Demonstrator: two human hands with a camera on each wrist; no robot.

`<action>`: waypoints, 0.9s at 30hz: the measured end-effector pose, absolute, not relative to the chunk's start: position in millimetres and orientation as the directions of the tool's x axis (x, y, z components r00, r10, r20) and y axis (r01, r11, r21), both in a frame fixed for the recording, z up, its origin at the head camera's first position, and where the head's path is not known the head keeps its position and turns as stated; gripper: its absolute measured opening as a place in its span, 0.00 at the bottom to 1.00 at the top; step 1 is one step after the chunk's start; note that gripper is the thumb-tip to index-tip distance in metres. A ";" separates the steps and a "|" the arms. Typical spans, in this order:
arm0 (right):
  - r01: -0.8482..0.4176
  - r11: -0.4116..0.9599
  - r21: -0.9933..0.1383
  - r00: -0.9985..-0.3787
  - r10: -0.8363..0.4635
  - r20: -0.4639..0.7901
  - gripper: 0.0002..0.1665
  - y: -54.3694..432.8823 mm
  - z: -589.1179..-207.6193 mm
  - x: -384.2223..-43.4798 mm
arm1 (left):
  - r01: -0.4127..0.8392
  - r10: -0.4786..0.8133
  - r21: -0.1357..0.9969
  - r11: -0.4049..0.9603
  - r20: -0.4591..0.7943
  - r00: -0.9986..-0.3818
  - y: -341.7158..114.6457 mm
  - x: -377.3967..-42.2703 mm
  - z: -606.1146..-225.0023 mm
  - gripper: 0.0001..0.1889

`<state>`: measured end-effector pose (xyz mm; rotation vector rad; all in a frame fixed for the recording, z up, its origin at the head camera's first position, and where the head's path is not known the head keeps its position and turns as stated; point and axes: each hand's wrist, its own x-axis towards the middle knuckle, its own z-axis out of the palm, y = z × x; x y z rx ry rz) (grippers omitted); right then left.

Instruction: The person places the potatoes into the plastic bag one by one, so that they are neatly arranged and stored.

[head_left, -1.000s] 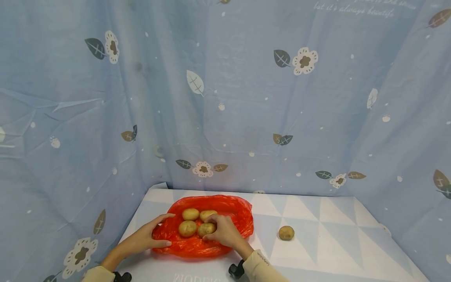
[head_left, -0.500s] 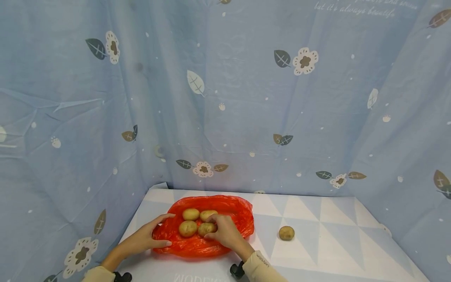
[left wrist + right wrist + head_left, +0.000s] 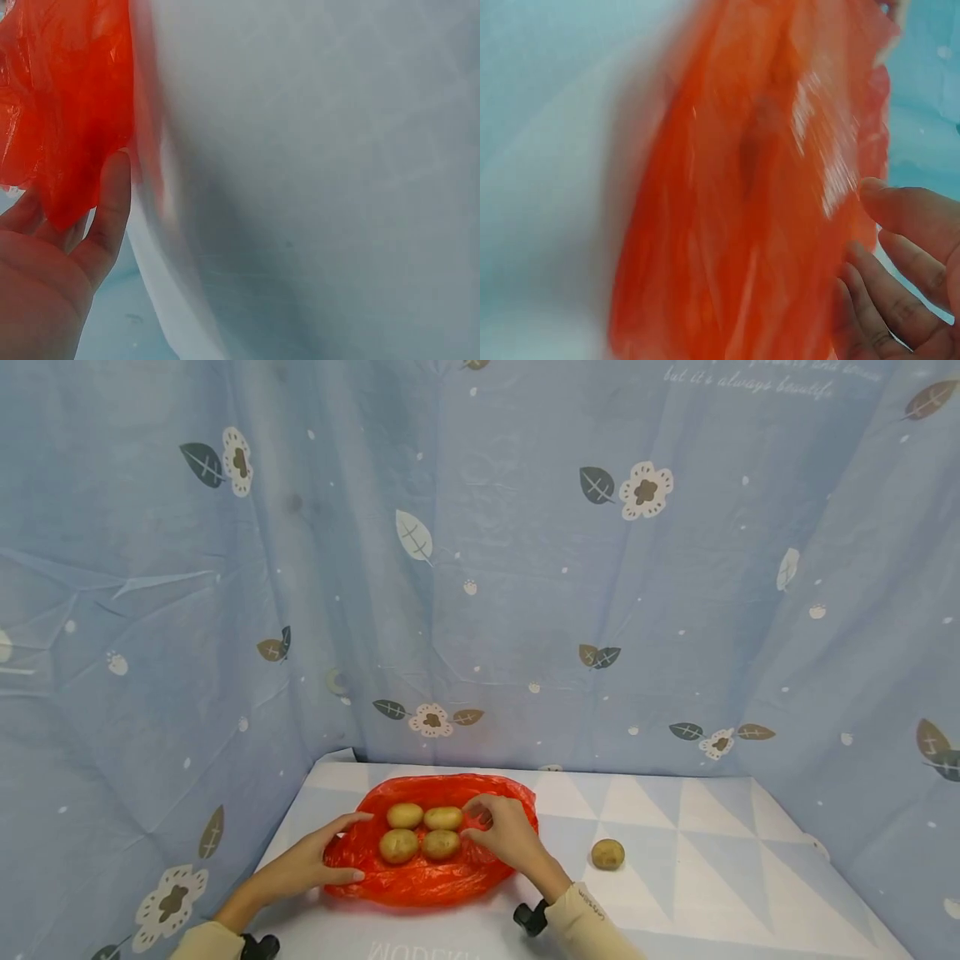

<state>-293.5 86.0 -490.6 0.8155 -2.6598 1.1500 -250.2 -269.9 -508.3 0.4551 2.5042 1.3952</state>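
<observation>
A red plastic bag [image 3: 420, 885] lies spread on the table, its mouth facing up. Several potatoes sit inside it in two short rows, among them the near right potato [image 3: 440, 845] and the far right potato [image 3: 443, 818]. At the bag's left end, my left hand [image 3: 303, 862] is spread wide, its thumb and fingers touching the plastic; in the left wrist view the bag's corner hangs between them. My right hand [image 3: 506, 835] hovers over the bag's right part with nothing in it, fingers relaxed, just right of the potatoes. The right wrist view is blurred.
A single potato [image 3: 607, 854] lies on the table to the right of the bag. The white table [image 3: 712, 893] has a pale triangle pattern. Blue printed curtains [image 3: 525, 610] close off the back and sides.
My right hand has let go of the near right potato and moved right, away from it. That potato stays in the bag. My left hand has kept its place.
</observation>
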 end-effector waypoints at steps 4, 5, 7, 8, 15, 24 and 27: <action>-0.525 0.565 -0.637 -0.847 -0.420 0.326 0.18 104.1 -485.5 -295.0 | 0.161 0.383 0.845 0.511 -0.055 -0.922 -268.7 -250.5 -507.4 0.42; -0.521 0.565 -0.639 -0.849 -0.416 0.325 0.18 109.1 -484.5 -295.2 | 0.161 0.382 0.843 0.513 -0.056 -0.923 -268.4 -250.6 -507.3 0.42; -0.513 0.570 -0.642 -0.856 -0.400 0.328 0.18 119.1 -482.7 -295.2 | 0.157 0.378 0.840 0.519 -0.061 -0.924 -267.9 -250.6 -506.9 0.42; -0.512 0.566 -0.646 -0.856 -0.395 0.333 0.19 124.0 -482.1 -295.1 | 0.154 0.376 0.839 0.522 -0.064 -0.924 -267.7 -250.5 -506.8 0.42; -0.516 0.566 -0.643 -0.856 -0.372 0.359 0.19 158.4 -480.5 -294.8 | 0.161 0.381 0.831 0.532 -0.065 -0.922 -267.8 -250.7 -507.0 0.42; -0.449 0.636 -0.628 -0.893 -0.298 0.338 0.21 197.3 -486.5 -293.2 | 0.188 0.403 0.829 0.526 -0.049 -0.914 -270.6 -253.3 -507.3 0.42; -0.428 0.664 -0.614 -0.902 -0.274 0.333 0.21 209.2 -490.4 -291.4 | 0.188 0.402 0.825 0.533 -0.051 -0.914 -269.3 -252.9 -507.2 0.42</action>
